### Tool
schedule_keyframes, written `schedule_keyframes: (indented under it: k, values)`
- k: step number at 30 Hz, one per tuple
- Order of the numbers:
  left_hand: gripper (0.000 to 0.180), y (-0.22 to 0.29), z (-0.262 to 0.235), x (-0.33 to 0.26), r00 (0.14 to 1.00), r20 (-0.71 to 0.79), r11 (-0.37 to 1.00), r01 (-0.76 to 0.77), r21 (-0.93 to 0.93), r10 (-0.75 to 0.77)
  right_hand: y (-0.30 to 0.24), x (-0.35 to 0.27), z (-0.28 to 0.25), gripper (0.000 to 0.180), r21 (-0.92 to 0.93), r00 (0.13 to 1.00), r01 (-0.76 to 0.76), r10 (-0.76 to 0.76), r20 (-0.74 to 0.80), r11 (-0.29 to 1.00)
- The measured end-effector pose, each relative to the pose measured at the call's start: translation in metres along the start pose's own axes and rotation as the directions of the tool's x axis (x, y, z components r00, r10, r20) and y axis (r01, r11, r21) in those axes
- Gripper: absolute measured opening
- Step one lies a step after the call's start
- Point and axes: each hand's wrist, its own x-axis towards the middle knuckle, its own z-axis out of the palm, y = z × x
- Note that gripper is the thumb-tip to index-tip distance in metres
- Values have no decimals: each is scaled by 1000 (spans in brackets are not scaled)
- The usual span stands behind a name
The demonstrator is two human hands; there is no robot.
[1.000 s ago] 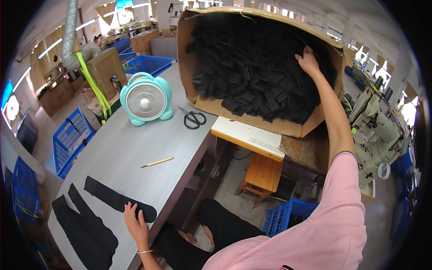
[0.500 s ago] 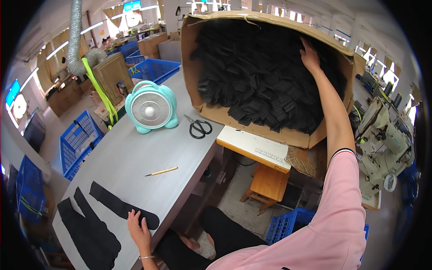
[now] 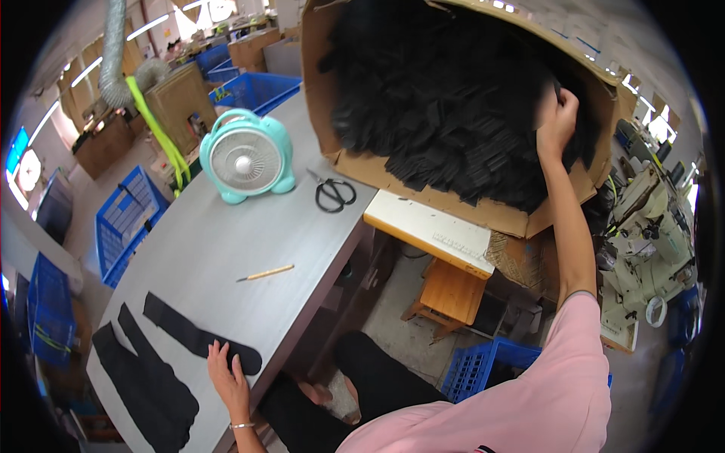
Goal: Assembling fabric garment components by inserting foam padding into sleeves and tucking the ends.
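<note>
My left hand (image 3: 229, 380) lies with its fingers spread on the rounded end of a flat black sock (image 3: 177, 322) at the table's near edge. To its left, more black socks (image 3: 151, 385) are laid out, partly overlapping. My right arm reaches into a big cardboard box (image 3: 355, 167) tipped toward me, heaped with small folded black pieces (image 3: 445, 113). Inside the box, near its right side, my right hand (image 3: 556, 124) is closed with curled fingers. Something dark shows between them, but blur and the black heap hide what it is.
On the grey table (image 3: 219, 249) are a turquoise fan (image 3: 245, 162), black-handled scissors (image 3: 334, 194) and a thin wooden-handled tool (image 3: 266, 273). Beyond its edge stand a wooden stool (image 3: 445, 291) and a blue crate (image 3: 483, 370). A sewing machine (image 3: 653, 219) is at the right.
My right hand has moved right and down within the box, and its fingers have curled closed. The left hand stays on the sock. The whole view has shifted slightly.
</note>
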Motion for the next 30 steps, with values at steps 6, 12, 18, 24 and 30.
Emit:
schedule_keyframes:
  k: [6,12,18,24,30]
  values:
    - [33,3,3,6,999,-32,998,-20,-61,18,-90,-189,-57,25,306,931,0,-112,348,952]
    - [37,38,-2,-20,987,-114,858,37,-512,-111,-172,-356,-86,36,470,620,169,-464,632,866]
    - [46,91,15,-61,872,387,77,427,-901,-298,-219,-427,-115,28,677,385,47,-639,666,734]
    - [22,67,22,-49,826,400,-170,362,-917,-398,-198,-418,-149,22,583,96,-194,-577,811,789]
    - [14,66,22,-49,785,386,-180,342,-922,-485,-174,-393,-134,31,255,250,-156,-211,945,954]
